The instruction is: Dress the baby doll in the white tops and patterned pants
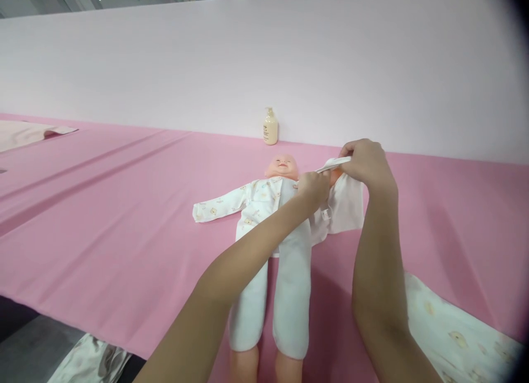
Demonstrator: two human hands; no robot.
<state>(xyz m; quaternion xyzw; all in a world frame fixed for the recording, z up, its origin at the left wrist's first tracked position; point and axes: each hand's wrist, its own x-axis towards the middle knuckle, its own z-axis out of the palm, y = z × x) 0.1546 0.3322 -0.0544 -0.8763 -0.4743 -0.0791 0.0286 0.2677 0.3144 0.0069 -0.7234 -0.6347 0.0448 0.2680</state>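
Note:
A baby doll point(282, 166) lies on its back, head toward the wall, in white trousers and a patterned white shirt point(261, 195). One sleeve covers the arm on the left; the shirt's other half lies spread on the right, inside out. My left hand point(314, 189) is closed at the doll's shoulder on the right, by the white sleeve point(333, 163). Pinched in my right hand point(363, 160) is the sleeve's outer end. Part of the doll's bare arm shows just under the sleeve, between my hands.
A cream pump bottle point(270, 128) stands by the white wall behind the pink table point(144, 206). Patterned white cloth point(458, 333) lies at the lower right. Pale pink fabric point(25, 134) lies at the far left, and crumpled cloth point(93, 361) is below the front edge.

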